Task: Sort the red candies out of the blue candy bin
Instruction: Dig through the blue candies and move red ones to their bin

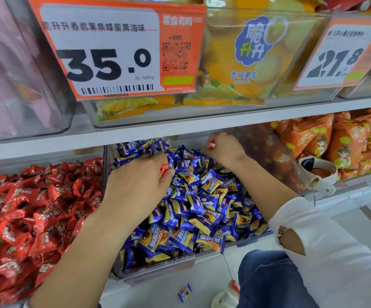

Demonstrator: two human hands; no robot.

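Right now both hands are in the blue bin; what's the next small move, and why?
Probably carry the left hand over to the red candy bin just beside it and drop the red candy it pinches. The right hand also grips a red candy, so nothing is gained by digging further with full fingers.

Left hand [135, 181] fingers curled (pinching), right hand [223, 150] curled, arms outstretched
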